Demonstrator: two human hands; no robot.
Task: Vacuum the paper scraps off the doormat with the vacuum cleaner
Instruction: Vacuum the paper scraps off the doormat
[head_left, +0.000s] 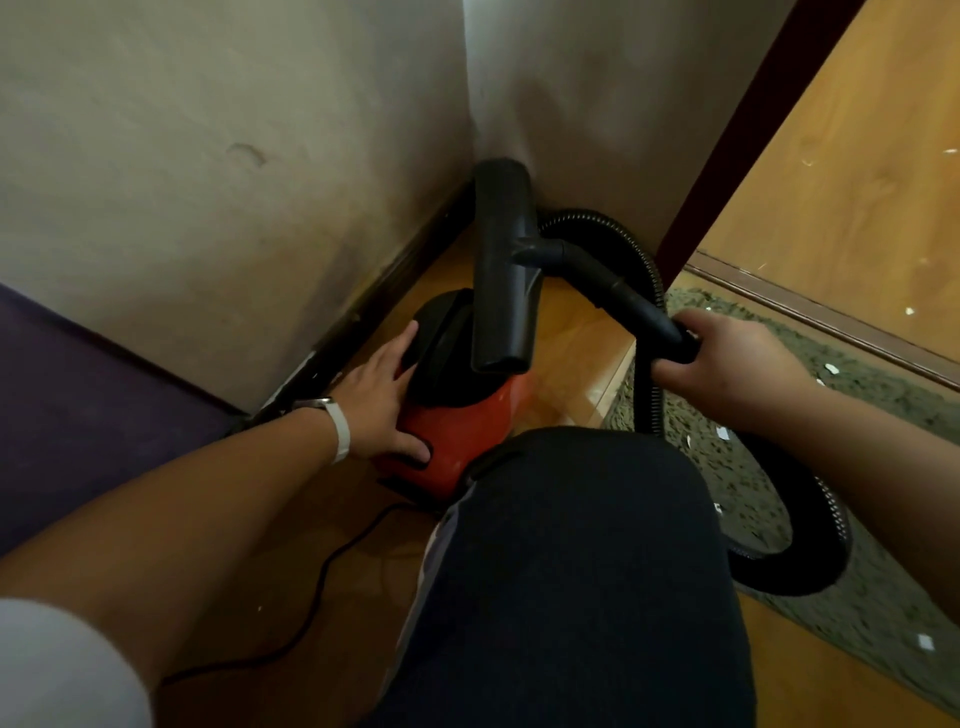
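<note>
Vacuuming appeared unstarted — paper scraps (924, 642) littered the doormat (857, 613), right hand (727, 358) gripping the hose tube (639, 306), left hand (384, 395) resting flat on the vacuum cleaner (467, 436).

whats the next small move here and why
Probably swing the nozzle right and down onto the doormat: the right hand grips the wand with the nozzle raised in the air, and paper scraps lie on the mat.

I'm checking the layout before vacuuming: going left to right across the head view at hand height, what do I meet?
From the left: left hand → vacuum cleaner → right hand, holding the hose → doormat with paper scraps.
</note>
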